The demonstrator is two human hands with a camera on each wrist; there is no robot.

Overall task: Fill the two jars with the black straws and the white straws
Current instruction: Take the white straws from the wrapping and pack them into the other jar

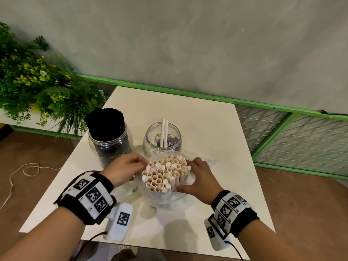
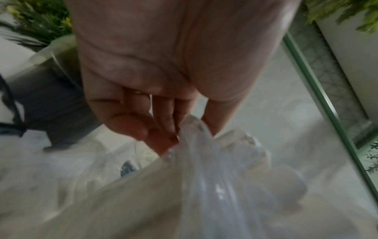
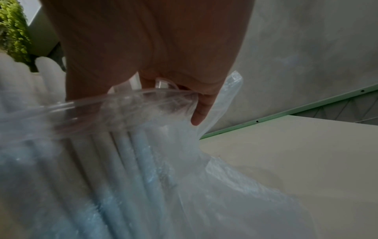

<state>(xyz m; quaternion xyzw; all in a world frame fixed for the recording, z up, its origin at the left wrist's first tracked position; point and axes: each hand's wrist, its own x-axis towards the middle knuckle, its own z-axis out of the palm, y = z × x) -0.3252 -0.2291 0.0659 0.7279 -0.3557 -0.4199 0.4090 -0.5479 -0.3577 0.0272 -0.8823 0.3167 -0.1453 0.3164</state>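
Note:
A bundle of white straws (image 1: 165, 173) stands upright inside a clear plastic bag (image 1: 162, 194) near the table's front. My left hand (image 1: 128, 167) pinches the bag's left edge (image 2: 192, 129). At the right side, my right hand (image 1: 197, 178) grips the bag's edge (image 3: 163, 97) beside the straws (image 3: 131, 153). Behind, a clear jar (image 1: 110, 140) packed with black straws (image 1: 106, 121) stands at the left. To its right a round glass jar (image 1: 162, 141) holds two white straws (image 1: 164, 132).
The cream table (image 1: 207, 129) reaches to a green rail (image 1: 188, 94) along the wall. A leafy plant (image 1: 37, 81) stands at the far left by the black-straw jar. A white cord (image 1: 22, 172) lies on the brown floor at left.

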